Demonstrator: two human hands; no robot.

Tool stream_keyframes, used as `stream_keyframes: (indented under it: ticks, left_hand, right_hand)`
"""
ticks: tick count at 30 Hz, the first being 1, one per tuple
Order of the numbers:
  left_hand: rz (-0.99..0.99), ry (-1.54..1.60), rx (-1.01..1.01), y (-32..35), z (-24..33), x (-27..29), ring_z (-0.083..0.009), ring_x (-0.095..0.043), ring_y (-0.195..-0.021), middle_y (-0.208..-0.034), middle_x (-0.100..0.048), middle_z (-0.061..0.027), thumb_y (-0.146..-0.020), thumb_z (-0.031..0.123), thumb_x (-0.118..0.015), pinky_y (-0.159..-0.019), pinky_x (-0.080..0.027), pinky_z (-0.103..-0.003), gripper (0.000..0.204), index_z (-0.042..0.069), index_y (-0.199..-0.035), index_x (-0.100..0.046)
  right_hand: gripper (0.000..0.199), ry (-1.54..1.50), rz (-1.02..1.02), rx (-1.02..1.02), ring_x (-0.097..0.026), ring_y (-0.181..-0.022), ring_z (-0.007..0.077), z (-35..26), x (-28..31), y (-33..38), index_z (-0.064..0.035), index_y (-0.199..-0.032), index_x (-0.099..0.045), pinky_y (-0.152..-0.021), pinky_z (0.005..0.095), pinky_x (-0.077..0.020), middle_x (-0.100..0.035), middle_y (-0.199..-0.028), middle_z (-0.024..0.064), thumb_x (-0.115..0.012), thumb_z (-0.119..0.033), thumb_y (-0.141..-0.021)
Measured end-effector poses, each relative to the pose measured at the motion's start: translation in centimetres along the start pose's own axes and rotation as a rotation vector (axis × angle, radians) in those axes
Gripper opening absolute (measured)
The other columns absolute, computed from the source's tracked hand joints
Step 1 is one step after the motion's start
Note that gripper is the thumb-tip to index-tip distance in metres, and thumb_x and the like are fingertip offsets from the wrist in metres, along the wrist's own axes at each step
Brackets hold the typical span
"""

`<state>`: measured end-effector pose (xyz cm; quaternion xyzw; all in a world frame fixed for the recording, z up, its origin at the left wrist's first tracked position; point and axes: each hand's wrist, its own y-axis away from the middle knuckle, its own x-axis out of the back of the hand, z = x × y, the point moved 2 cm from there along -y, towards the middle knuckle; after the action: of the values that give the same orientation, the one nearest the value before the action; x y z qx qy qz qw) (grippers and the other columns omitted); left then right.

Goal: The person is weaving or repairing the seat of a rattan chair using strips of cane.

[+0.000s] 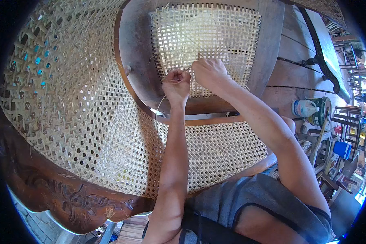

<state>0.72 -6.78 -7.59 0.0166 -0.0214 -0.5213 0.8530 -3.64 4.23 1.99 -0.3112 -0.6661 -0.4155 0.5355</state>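
Note:
A wooden chair seat frame (pixel 136 44) holds an open-grid woven cane panel (pixel 191 32). Over the panel's near left part, my left hand (pixel 177 86) is closed with curled fingers on a thin cane strand (pixel 160 106). The strand's loose length hangs past the wrist. Close beside it, my right hand (pixel 209 74) is closed, its fingertips pinched at the weave where a bit of strand runs between the hands. My right fingertips are partly hidden by the hand itself.
A larger piece with woven cane (pixel 97 134) and a carved dark wood rail (pixel 75 203) spreads left and below. To the right are a white jug (pixel 306 108), a dark green bucket (pixel 322 110), a blue container (pixel 342 150) and stacked wooden furniture. Wooden planks (pixel 288 73) lie beside the seat.

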Motion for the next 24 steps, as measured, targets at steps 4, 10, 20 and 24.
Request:
stream_keyframes:
  ticks: [4,10,20,24]
  left_hand:
    - [-0.061,0.039,-0.135,-0.2,-0.7,1.0,-0.0033,-0.056,-0.067,-0.074,-0.066,0.0016,-0.084,0.003,-0.07,-0.061,-0.045,-0.02,0.004,-0.001,-0.085,-0.069]
    - [-0.107,-0.115,-0.244,-0.9,-0.4,0.3,-0.0102,-0.06,-0.063,-0.074,-0.068,-0.003,-0.084,0.005,-0.071,-0.06,-0.048,-0.025,0.006,-0.001,-0.087,-0.07]
    - [0.087,-0.402,-0.413,1.0,0.1,-0.2,-0.0215,-0.059,-0.068,-0.075,-0.062,-0.009,-0.076,0.003,-0.07,-0.065,-0.049,-0.037,0.011,0.009,-0.085,-0.071]
    - [0.131,-0.406,-0.464,1.1,0.2,1.3,-0.0218,-0.058,-0.067,-0.071,-0.062,-0.0082,-0.079,0.008,-0.071,-0.065,-0.048,-0.036,0.004,0.006,-0.083,-0.069]
  right_hand:
    - [0.015,-0.035,0.013,0.025,-0.07,-0.092,0.0294,-0.8,-0.1,0.1,-0.0057,-0.089,-0.071,-0.077,0.0411,-0.0551,-0.072,-0.094,0.0128,-0.058,-0.009,-0.085]
    - [0.015,-0.004,-0.003,0.024,-0.07,-0.091,0.0293,-0.4,0.8,0.3,-0.0059,-0.089,-0.071,-0.076,0.0415,-0.0543,-0.072,-0.094,0.0126,-0.058,-0.011,-0.085]
    - [0.021,0.026,-0.073,-0.194,-0.07,-0.084,0.0277,2.5,1.0,1.1,-0.0089,-0.084,-0.072,-0.077,0.0456,-0.0476,-0.072,-0.084,0.0117,-0.059,-0.025,-0.089]
    - [0.033,-0.088,0.041,-0.21,-0.07,-0.082,0.0265,6.0,4.3,2.8,-0.007,-0.084,-0.071,-0.076,0.0426,-0.0492,-0.07,-0.078,0.0123,-0.056,-0.035,-0.093]
